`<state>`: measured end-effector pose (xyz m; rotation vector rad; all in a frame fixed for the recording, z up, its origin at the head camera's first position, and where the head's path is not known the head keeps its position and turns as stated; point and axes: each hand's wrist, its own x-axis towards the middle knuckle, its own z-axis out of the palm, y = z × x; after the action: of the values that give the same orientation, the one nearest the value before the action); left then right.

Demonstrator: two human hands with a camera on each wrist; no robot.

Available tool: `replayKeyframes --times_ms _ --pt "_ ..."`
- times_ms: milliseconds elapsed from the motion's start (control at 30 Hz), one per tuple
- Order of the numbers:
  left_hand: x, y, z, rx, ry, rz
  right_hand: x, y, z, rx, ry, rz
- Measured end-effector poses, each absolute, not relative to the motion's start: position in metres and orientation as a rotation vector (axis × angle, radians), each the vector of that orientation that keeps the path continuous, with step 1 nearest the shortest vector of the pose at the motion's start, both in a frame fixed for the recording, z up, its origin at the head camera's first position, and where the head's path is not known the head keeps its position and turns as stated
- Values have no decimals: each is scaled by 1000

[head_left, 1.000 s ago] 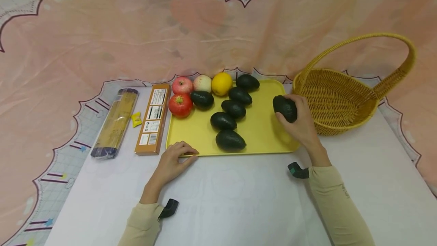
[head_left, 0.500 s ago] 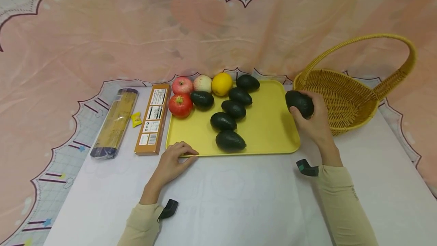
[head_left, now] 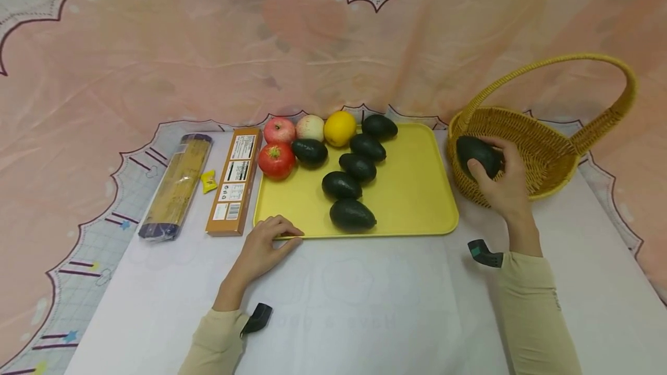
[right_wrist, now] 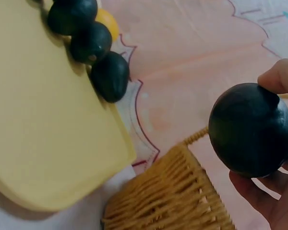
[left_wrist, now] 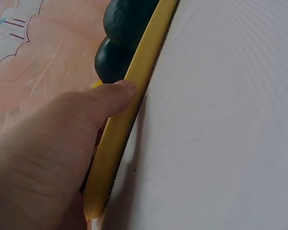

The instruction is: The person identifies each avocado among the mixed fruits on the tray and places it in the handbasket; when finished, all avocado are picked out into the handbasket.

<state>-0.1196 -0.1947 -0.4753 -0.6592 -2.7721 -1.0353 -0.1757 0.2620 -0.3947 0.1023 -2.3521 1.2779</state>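
Note:
My right hand point(head_left: 505, 181) grips a dark green avocado point(head_left: 476, 156) over the left part of a wicker basket point(head_left: 557, 175). In the right wrist view the avocado point(right_wrist: 252, 130) shows above the basket's woven side point(right_wrist: 170, 196), with thumb and fingers around it. My left hand point(head_left: 266, 247) is at the near left edge of a yellow tray point(head_left: 411, 201), pinching the rim. Its thumb lies against the outer side of the tray's rim point(left_wrist: 116, 143) in the left wrist view. Several more avocados point(head_left: 352, 214) lie across the middle of the tray.
Two apples point(head_left: 279, 131), an orange point(head_left: 340, 128) and a red pomegranate-like fruit point(head_left: 277, 161) sit at the tray's back left. Left of it lie an orange-brown box point(head_left: 234, 181), a small yellow packet point(head_left: 208, 181) and a long plastic-wrapped pack point(head_left: 177, 187). The basket's tall handle point(head_left: 552, 61) arches overhead.
My right hand has carried the avocado rightward from above the tray's right side to over the basket. My left hand has stayed at the tray's rim.

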Motion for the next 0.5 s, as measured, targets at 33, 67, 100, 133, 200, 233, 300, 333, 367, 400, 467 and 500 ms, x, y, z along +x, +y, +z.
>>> replayKeyframes --times_ms 33,67,100,133,200,233,300,333,367,400,467,500 --pt "-120 -195 -475 -660 -2774 -1036 -176 264 -395 92 -2347 1282" --pt "-120 -195 -475 -660 -2775 -1037 -176 266 -396 75 -2347 1285" --pt "-120 -195 -475 -660 -2777 -1038 -176 268 -397 54 -2350 1284" --pt "-120 -195 -475 -660 -2778 -1040 -176 270 -398 24 -2362 1276" --pt "-120 -195 -475 -658 -2778 -1041 -177 273 -399 -43 -2388 1272" --pt "-120 -195 -475 -657 -2778 -1039 -177 274 -400 -74 -2402 1270" --pt "-121 -195 -476 -656 -2778 -1035 -178 276 -400 -119 -2427 1268" --pt "-121 -195 -476 -656 -2778 -1033 -179 277 -400 -134 -2439 1265" --pt "-121 -195 -477 -654 -2776 -1033 -180 278 -400 -145 -2452 1258" --pt "-121 -196 -477 -655 -2775 -1033 -181 279 -400 -148 -2466 1249" --pt "-121 -196 -478 -658 -2772 -1037 -183 281 -401 -151 -2498 1228" --pt "-120 -196 -478 -660 -2769 -1038 -184 282 -402 -151 -2515 1220"
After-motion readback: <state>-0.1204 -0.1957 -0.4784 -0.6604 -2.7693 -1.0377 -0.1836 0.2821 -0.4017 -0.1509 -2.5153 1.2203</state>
